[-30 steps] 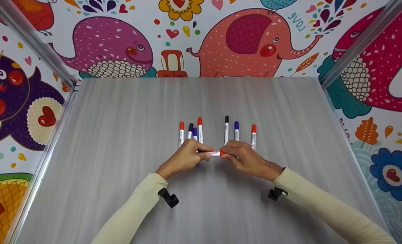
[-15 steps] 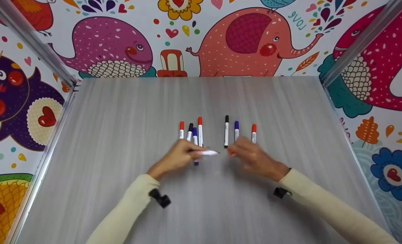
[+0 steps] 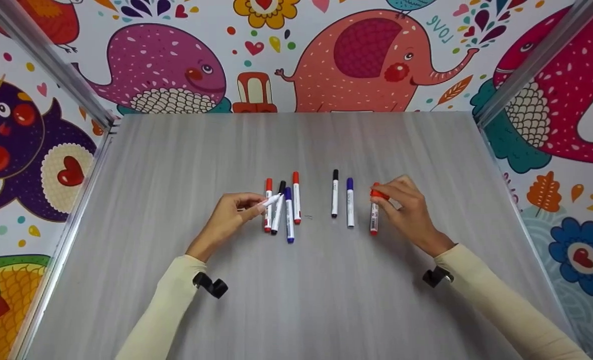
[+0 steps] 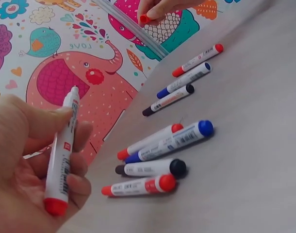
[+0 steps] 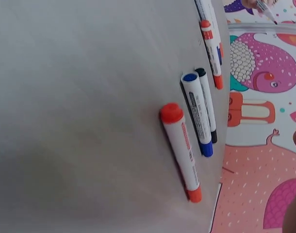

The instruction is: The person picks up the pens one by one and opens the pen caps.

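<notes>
Lettering [image 3: 438, 29] on the wall [image 3: 321, 37] is spelling LOVE backwards, while print too small to read is running along the markers [image 3: 297, 200] lying on the desk [image 3: 306, 295]. Fingers of the left hand [image 3: 230, 212] are gripping an uncapped marker [image 4: 63, 153] near the left group of four; those of the right hand [image 3: 410, 212] are pinching a red cap [image 4: 144, 19], raised off the desk near the rightmost marker [image 5: 181, 150].

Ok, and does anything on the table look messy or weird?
Yes: a small dark squiggle is on the table, between the two groups of markers. It looks odd because it breaks the soft grey grain; I can't tell whether it's ink.
</notes>
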`<action>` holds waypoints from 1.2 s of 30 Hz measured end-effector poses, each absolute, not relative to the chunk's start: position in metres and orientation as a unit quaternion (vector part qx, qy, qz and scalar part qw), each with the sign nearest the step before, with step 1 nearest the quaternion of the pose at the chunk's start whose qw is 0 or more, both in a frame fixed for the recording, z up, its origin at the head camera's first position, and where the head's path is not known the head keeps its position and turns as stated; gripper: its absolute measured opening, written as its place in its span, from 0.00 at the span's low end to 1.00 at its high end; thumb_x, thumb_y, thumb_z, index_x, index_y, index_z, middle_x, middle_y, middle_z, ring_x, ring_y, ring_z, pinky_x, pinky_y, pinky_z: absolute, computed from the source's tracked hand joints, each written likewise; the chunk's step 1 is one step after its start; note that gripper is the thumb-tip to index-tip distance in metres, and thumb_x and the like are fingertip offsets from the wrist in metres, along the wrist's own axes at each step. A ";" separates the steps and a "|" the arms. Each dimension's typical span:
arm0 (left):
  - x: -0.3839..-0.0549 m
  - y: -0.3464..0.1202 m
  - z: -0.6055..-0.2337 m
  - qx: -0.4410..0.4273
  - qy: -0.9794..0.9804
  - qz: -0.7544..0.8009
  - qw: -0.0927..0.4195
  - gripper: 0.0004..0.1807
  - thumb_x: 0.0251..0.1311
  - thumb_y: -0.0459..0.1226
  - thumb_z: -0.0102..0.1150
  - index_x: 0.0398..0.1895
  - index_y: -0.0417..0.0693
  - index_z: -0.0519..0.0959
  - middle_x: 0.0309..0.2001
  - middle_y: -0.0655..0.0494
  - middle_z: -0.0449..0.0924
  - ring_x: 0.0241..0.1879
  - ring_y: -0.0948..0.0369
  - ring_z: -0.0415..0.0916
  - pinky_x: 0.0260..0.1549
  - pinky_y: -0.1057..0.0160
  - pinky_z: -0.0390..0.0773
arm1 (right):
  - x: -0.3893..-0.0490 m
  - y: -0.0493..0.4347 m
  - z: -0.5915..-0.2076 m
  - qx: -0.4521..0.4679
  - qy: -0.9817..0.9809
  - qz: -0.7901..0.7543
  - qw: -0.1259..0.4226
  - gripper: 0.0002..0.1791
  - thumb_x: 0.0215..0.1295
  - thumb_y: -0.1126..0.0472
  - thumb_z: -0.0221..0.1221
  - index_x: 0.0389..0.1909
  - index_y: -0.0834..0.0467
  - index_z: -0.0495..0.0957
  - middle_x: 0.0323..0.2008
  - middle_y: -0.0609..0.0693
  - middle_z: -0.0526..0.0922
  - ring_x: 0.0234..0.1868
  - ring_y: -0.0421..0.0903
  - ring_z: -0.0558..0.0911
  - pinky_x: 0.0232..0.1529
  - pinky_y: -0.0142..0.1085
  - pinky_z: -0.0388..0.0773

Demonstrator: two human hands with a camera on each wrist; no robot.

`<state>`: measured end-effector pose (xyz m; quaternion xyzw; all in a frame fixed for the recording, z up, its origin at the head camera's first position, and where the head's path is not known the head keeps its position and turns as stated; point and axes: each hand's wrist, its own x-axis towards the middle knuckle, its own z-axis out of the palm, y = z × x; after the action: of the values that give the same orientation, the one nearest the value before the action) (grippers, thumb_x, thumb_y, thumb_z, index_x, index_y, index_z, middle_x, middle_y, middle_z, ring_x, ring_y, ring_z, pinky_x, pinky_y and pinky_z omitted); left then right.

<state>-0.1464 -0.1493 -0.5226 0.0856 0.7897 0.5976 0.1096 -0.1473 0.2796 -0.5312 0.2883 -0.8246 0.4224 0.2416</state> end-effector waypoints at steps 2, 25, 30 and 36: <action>-0.147 -0.152 -0.527 0.082 0.792 0.597 0.099 0.10 0.72 0.31 0.71 0.53 0.37 0.90 0.41 0.49 0.89 0.41 0.55 0.82 0.38 0.67 0.79 | -0.147 0.284 -0.533 0.267 -0.827 0.433 0.240 0.19 0.56 0.79 0.77 0.49 0.64 0.92 0.40 0.54 0.92 0.42 0.51 0.78 0.49 0.29 0.71; -0.144 -0.175 -0.558 0.004 0.817 0.577 0.011 0.11 0.67 0.26 0.73 0.51 0.38 0.89 0.44 0.47 0.87 0.44 0.56 0.79 0.46 0.66 0.77 | -0.151 0.315 -0.562 0.166 -0.865 0.438 0.179 0.16 0.65 0.78 0.72 0.52 0.64 0.88 0.42 0.54 0.87 0.39 0.44 0.78 0.41 0.28 0.75; -0.146 -0.180 -0.565 -0.002 0.816 0.578 -0.011 0.12 0.66 0.25 0.73 0.51 0.36 0.89 0.44 0.46 0.88 0.43 0.55 0.79 0.44 0.67 0.76 | -0.153 0.322 -0.569 0.160 -0.865 0.443 0.174 0.17 0.64 0.79 0.72 0.51 0.63 0.88 0.43 0.54 0.87 0.40 0.45 0.78 0.41 0.27 0.74; -0.145 -0.183 -0.572 -0.013 0.825 0.564 -0.026 0.11 0.68 0.28 0.74 0.51 0.39 0.89 0.44 0.47 0.88 0.43 0.55 0.79 0.43 0.68 0.75 | -0.155 0.329 -0.573 0.147 -0.869 0.440 0.171 0.16 0.64 0.79 0.73 0.50 0.63 0.88 0.44 0.55 0.87 0.41 0.46 0.78 0.41 0.25 0.73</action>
<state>-0.1451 -0.1834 -0.5720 -0.0128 0.8255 0.5637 -0.0261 -0.1555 0.3287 -0.5734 0.1467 -0.8691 0.4403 0.1712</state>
